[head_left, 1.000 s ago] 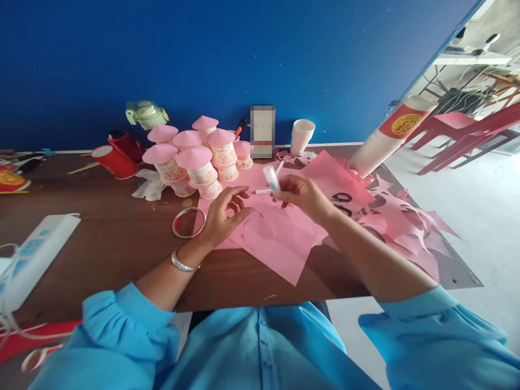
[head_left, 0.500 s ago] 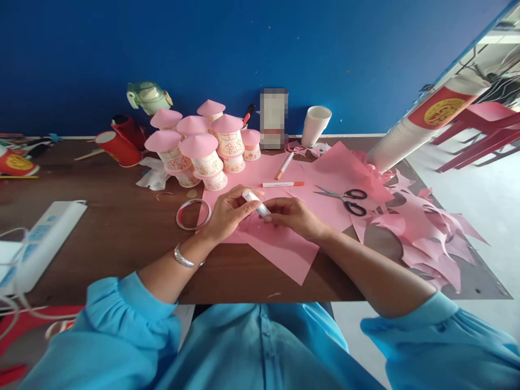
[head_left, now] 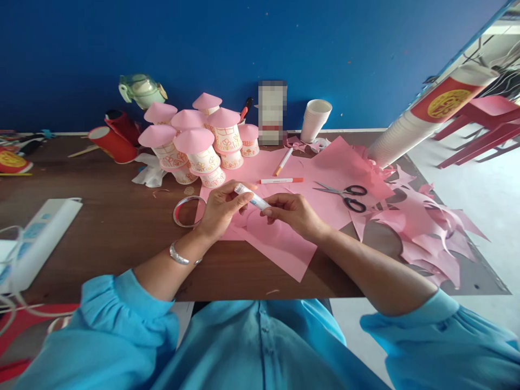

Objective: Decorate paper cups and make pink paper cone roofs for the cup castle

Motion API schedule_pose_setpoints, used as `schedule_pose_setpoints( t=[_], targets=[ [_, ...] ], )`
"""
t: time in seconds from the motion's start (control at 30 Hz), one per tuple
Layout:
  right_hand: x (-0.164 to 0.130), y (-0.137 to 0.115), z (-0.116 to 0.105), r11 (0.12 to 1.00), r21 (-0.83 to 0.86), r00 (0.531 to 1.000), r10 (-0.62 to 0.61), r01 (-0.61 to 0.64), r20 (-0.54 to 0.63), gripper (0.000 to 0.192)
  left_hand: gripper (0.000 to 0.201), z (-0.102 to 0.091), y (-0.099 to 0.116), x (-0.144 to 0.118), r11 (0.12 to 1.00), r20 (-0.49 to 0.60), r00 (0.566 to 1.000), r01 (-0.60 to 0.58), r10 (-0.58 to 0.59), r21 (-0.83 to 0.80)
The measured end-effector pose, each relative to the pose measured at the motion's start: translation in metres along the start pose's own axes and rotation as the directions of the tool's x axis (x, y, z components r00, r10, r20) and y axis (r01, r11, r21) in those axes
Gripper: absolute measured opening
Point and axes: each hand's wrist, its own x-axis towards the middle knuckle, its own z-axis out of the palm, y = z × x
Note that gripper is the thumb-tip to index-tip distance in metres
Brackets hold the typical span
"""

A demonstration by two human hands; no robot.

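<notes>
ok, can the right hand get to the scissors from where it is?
Probably yes. The scissors lie uncovered on the pink paper just beyond the right hand, nothing between them; but that hand and the left hand hold the glue stick.

Both forearms angle inward, left hand [head_left: 221,208] and right hand [head_left: 294,212] nearly meeting, fingers pinched.

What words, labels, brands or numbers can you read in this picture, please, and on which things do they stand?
No text can be read here.
Glue stick held by left hand and right hand: label too small to read.
Red band with yellow emblem on the stack of paper cups: characters too blurred.
Box against the wall: blurred out.
Decorated cups with pink cones: drawings only, no words.
Power strip: markings unreadable.
</notes>
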Motion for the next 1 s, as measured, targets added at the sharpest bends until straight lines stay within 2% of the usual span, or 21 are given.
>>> schedule_pose_setpoints(
  t=[0.1, 0.2, 0.3, 0.33, 0.4, 0.5, 0.57, 0.63, 0.7, 0.77, 0.83, 0.9, 0.97, 1.0],
  targets=[
    [-0.002, -0.004, 0.000, 0.994, -0.110, 0.997, -0.036, 0.028, -0.067, 0.034, 0.033, 0.003, 0.003, 0.001, 0.998, -0.031, 1.000, -0.009, 0.007, -0.060],
    [-0.003, -0.004, -0.005, 0.989, -0.147, 0.997, -0.032, 0.020, -0.077, 0.033, 0.039, 0.000, 0.006, 0.003, 0.997, 0.000, 1.000, -0.008, 0.008, -0.080],
    [-0.002, -0.001, -0.014, 0.998, -0.063, 0.998, -0.024, 0.020, -0.061, 0.039, 0.032, -0.009, 0.011, 0.005, 0.990, 0.047, 0.992, -0.122, 0.119, 0.067],
    [-0.001, 0.000, -0.017, 0.999, -0.033, 0.998, -0.027, 0.025, -0.059, 0.040, 0.029, -0.011, 0.013, 0.005, 0.967, 0.084, 0.981, -0.190, 0.178, 0.169],
    [0.000, 0.001, -0.020, 0.999, 0.015, 0.998, -0.036, 0.037, -0.053, 0.041, 0.026, -0.014, 0.016, 0.005, 0.857, 0.201, 0.938, -0.342, 0.284, 0.386],
    [0.000, 0.000, -0.021, 0.997, 0.049, 0.997, -0.062, 0.064, -0.038, 0.042, 0.030, -0.014, 0.019, 0.002, 0.670, 0.348, 0.875, -0.481, 0.335, 0.565],
    [-0.001, -0.002, -0.021, 0.995, 0.011, 0.994, -0.093, 0.094, -0.055, 0.044, 0.031, -0.015, 0.021, 0.001, 0.642, 0.353, 0.881, -0.472, 0.315, 0.604],
    [-0.002, -0.005, -0.026, 0.988, -0.055, 0.981, -0.148, 0.142, -0.126, 0.046, 0.037, -0.019, 0.023, 0.002, 0.699, 0.287, 0.916, -0.400, 0.282, 0.593],
    [0.000, -0.009, -0.035, 0.975, -0.084, 0.946, -0.220, 0.206, -0.239, 0.049, 0.047, -0.024, 0.023, 0.006, 0.776, 0.187, 0.951, -0.310, 0.247, 0.550],
    [0.001, -0.010, -0.046, 0.964, -0.060, 0.904, -0.265, 0.260, -0.335, 0.048, 0.044, -0.029, 0.018, 0.010, 0.778, 0.119, 0.962, -0.270, 0.247, 0.567],
    [0.003, -0.010, -0.054, 0.971, -0.010, 0.917, -0.228, 0.237, -0.328, 0.046, 0.031, -0.033, 0.008, 0.015, 0.653, 0.159, 0.951, -0.297, 0.263, 0.697],
    [0.005, -0.007, -0.054, 0.980, 0.045, 0.947, -0.174, 0.193, -0.271, 0.045, 0.023, -0.035, -0.005, 0.018, 0.485, 0.256, 0.947, -0.319, 0.194, 0.814],
    [0.005, -0.004, -0.048, 0.984, 0.085, 0.969, -0.135, 0.156, -0.205, 0.047, 0.024, -0.036, -0.014, 0.018, 0.346, 0.305, 0.942, -0.335, 0.139, 0.877],
    [0.005, -0.003, -0.045, 0.985, 0.093, 0.976, -0.127, 0.144, -0.175, 0.049, 0.027, -0.035, -0.015, 0.018, 0.304, 0.310, 0.940, -0.340, 0.144, 0.890]
  ],
)
